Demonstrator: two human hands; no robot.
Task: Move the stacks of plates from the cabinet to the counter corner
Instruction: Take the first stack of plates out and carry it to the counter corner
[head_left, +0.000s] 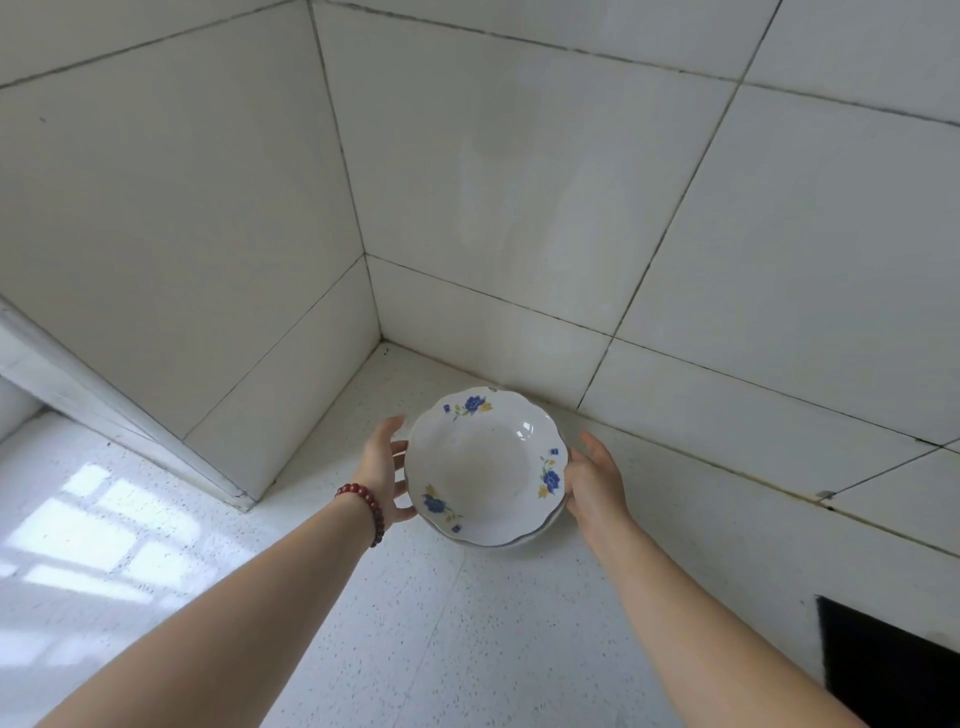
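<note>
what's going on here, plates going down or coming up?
Can't tell direction from one frame. A person holds a small stack of floral plates between both hands, left hand and right hand on opposite rims, at the speckled counter near the tiled corner. Whether the stack touches the counter isn't clear.

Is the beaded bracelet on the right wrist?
No, the red beaded bracelet is on the left wrist, beside the left hand at the plates.

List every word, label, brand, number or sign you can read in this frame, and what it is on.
None: no readable text anywhere.
The stack of plates held between the left hand and right hand carries only blue flower motifs.
The wall tiles and counter bear no writing.
</note>
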